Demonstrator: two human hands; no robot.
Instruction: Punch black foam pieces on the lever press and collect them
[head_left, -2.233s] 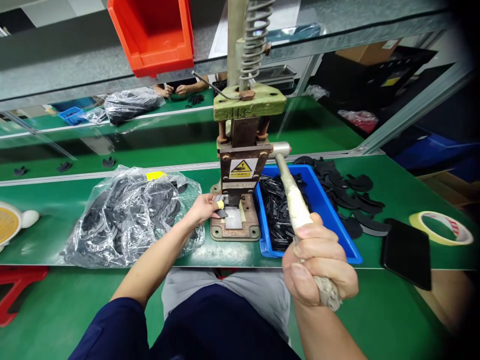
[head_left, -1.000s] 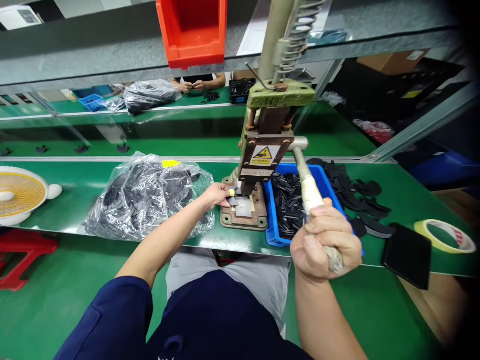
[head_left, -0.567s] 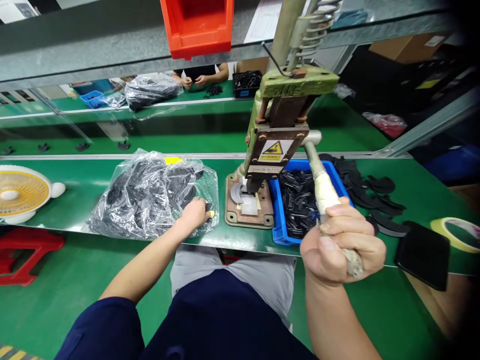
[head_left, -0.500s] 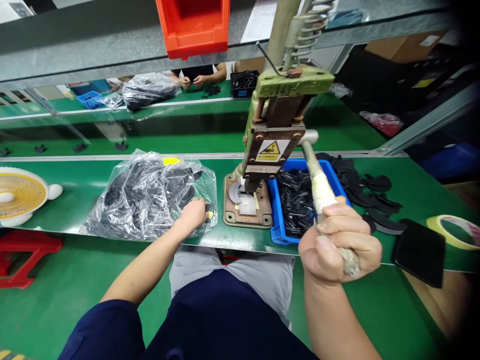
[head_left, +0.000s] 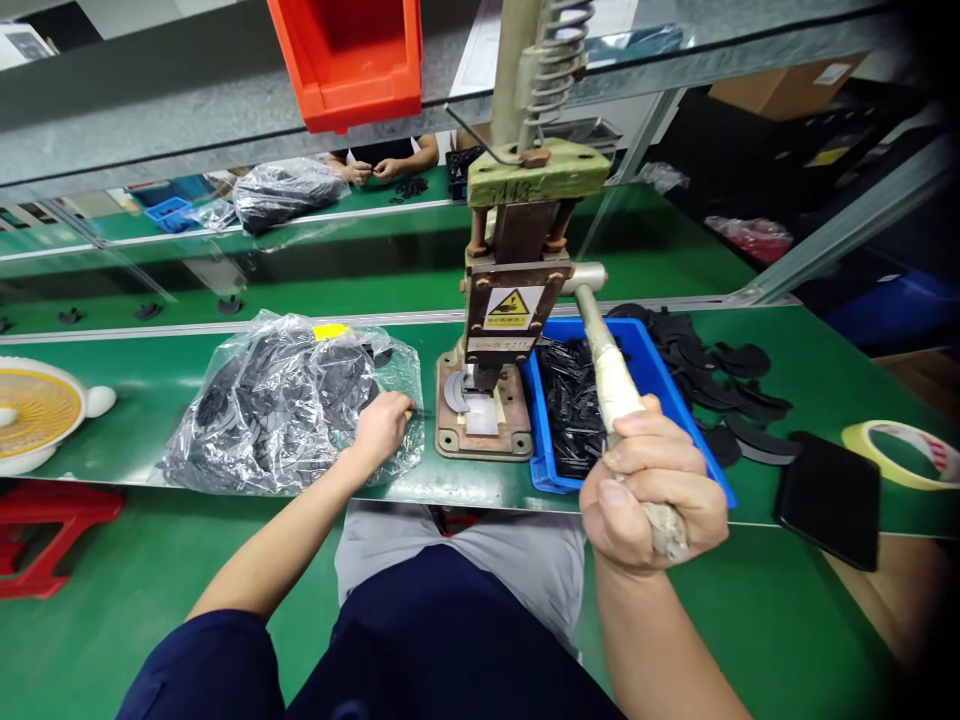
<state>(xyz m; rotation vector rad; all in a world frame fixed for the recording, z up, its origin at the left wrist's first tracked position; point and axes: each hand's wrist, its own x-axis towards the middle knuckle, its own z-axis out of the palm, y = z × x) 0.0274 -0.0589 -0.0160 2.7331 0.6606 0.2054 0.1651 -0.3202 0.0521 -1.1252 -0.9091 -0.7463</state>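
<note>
My right hand (head_left: 654,485) is wrapped around the tape-covered handle of the lever (head_left: 615,375) on a green hand press (head_left: 510,290). Under its ram, a grey curved piece (head_left: 456,391) lies on the brown base plate (head_left: 444,425). My left hand (head_left: 384,428) rests over the right side of a clear plastic bag (head_left: 281,400) full of dark curved pieces. Its fingers are pinched together just left of the base plate, and what they hold, if anything, is too small to make out. A blue tray (head_left: 551,482) of small black parts stands right of the press, partly behind the lever.
More black curved pieces (head_left: 739,395) lie on the bench right of the tray, with a black phone-like slab (head_left: 829,500) and a tape roll (head_left: 862,455). A fan (head_left: 52,400) stands left. An orange bin (head_left: 360,100) sits overhead. Across the bench, a person's hands (head_left: 375,170) handle small parts.
The camera view has shifted, so the press and lever appear farther left. My right hand keeps its grip on the lever. My left hand has moved slightly toward the press base, fingers still closed.
</note>
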